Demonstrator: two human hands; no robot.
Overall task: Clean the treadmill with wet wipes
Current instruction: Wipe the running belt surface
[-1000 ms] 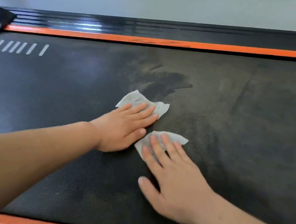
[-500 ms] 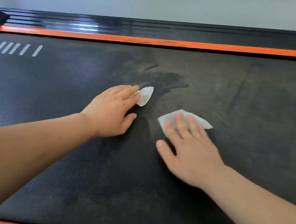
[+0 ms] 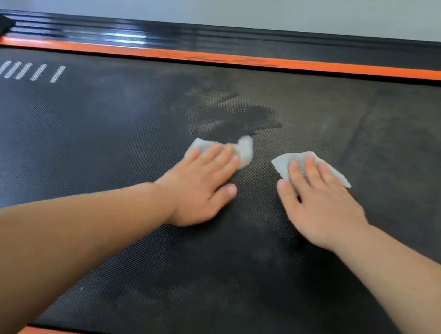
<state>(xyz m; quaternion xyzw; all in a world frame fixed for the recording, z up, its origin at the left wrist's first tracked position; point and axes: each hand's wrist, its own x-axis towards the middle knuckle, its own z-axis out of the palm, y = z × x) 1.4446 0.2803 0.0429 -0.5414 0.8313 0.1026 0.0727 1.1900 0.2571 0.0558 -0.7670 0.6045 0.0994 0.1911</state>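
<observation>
Black textured treadmill belt [image 3: 98,162] fills the view, with an orange rail [image 3: 230,60] along its far edge and pale floor beyond. Far left: a row of white stripes [image 3: 18,70] printed on the belt. Mid-belt, the left hand [image 3: 201,189] lies flat, fingers straight and close together, pressing the left wipe [image 3: 244,152] down; only the fingers cover it, and the wipe's right corner curls up off the belt. Just beyond it is a dark damp patch [image 3: 238,117], ringed by grey dust. A gap of bare belt, then the right hand [image 3: 320,205], also flat, fingers slightly fanned, pressing the right wipe [image 3: 283,163], whose corners stick out on both sides. Further right the belt looks dull and streaky [image 3: 405,144], likely not yet wiped. Risks, as I judge them: neither wipe is pinched, so a fast stroke could leave one behind or roll it into a wad, the left one first, given that lifted corner. Both wipes look small against this belt; once loaded with dust they may smear it rather than lift it. Leaning hard could shift the belt underhand.
</observation>
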